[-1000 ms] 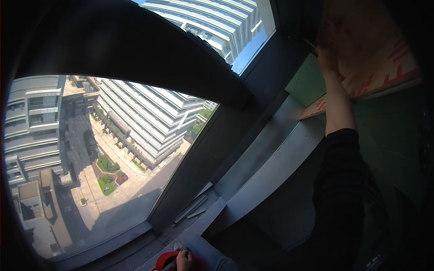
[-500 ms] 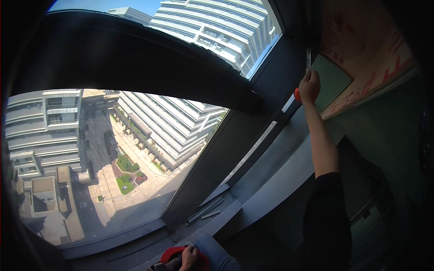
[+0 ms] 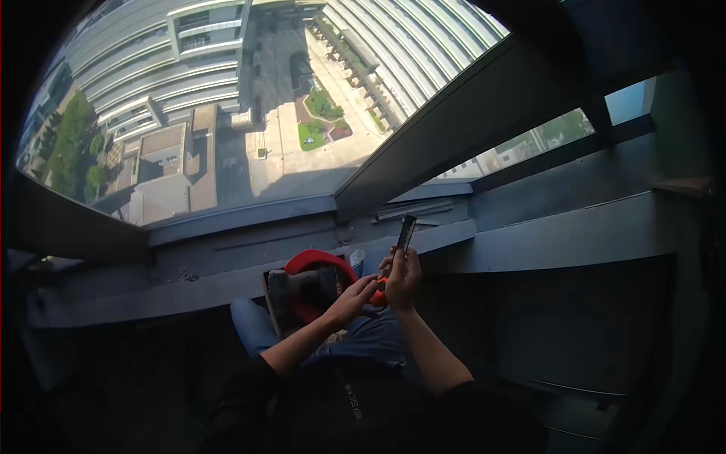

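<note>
Dark narrow blade [image 3: 407, 231] | gripped upright by right hand [image 3: 403, 278], pointing 12 o'clock | left hand [image 3: 357, 293] curled at 9 o'clock, touching orange handle [image 3: 380, 290]

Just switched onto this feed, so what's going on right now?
A person sits by a high window ledge overlooking buildings. The right hand holds up a thin dark flat blade-like tool with an orange handle. The left hand reaches to the base of it, above a red and grey container resting on the lap. The two hands are close together.
</note>
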Demonstrator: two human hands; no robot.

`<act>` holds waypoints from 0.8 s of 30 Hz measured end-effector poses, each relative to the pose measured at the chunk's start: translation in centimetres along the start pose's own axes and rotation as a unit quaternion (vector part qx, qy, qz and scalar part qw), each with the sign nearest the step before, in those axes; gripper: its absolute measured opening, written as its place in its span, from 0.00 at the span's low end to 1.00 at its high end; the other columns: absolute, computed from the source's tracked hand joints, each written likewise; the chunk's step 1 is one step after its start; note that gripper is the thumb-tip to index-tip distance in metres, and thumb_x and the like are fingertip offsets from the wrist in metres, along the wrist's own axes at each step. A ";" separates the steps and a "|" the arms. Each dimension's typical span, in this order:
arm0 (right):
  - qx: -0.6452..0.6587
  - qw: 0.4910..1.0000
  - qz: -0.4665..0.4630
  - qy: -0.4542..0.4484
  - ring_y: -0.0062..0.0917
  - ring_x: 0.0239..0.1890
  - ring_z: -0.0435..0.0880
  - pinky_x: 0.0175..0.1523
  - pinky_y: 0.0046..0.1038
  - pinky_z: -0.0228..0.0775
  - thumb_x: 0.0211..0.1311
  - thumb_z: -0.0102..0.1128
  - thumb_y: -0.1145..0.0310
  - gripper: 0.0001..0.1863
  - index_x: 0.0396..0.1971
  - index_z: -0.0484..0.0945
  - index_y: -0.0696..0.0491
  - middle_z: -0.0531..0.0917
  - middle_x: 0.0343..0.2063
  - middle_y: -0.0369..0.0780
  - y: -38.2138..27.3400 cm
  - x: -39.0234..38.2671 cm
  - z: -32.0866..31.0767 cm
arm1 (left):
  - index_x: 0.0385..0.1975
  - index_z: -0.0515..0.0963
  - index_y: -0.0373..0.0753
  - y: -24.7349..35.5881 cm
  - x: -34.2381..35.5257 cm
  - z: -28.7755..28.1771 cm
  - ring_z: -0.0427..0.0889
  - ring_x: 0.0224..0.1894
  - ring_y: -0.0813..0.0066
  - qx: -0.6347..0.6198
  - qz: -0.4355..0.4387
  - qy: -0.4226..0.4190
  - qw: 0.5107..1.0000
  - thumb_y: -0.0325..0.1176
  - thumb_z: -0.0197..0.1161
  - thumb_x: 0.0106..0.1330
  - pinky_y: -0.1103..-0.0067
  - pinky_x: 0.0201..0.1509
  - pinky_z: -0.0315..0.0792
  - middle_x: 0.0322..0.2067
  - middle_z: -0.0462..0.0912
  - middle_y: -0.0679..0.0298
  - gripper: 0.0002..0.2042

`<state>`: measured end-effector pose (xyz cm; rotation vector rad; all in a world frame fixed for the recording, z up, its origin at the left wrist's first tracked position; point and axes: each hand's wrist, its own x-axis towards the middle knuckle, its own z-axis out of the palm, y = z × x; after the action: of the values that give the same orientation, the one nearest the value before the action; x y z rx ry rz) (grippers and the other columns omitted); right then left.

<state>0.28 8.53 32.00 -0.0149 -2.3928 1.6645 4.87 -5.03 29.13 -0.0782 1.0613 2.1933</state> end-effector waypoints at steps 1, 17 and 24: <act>0.047 0.995 0.083 -0.021 0.17 0.23 0.76 0.28 0.18 0.69 0.82 0.39 0.63 0.13 0.48 0.72 0.53 0.80 0.28 0.37 -1.0 -1.7 1.3 | 0.63 0.69 0.38 -0.7 -0.5 -1.4 0.80 0.47 0.67 0.042 -0.034 -0.014 0.998 0.60 0.48 0.76 0.68 0.49 0.81 0.47 0.78 0.55 0.31; 0.096 0.968 0.163 -0.165 0.25 0.46 0.85 0.52 0.24 0.78 0.77 0.53 0.68 0.16 0.59 0.74 0.59 0.83 0.48 0.45 6.2 -4.3 -4.1 | 0.34 0.81 0.35 -5.2 -9.3 -3.9 0.74 0.24 0.77 0.206 -0.003 0.434 0.877 0.57 0.56 0.74 0.83 0.29 0.69 0.25 0.80 0.63 0.27; 0.177 0.961 0.143 -0.157 0.23 0.40 0.85 0.47 0.21 0.79 0.75 0.56 0.69 0.12 0.49 0.81 0.61 0.87 0.39 0.42 8.4 -3.4 -6.9 | 0.45 0.81 0.33 -10.9 -6.0 -6.7 0.81 0.31 0.60 0.538 -0.108 0.387 0.741 0.49 0.65 0.67 0.73 0.38 0.77 0.35 0.84 0.53 0.22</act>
<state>3.94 17.44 25.84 -0.0436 -2.3527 2.3715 14.50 -8.40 19.37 -0.5800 2.4757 0.9955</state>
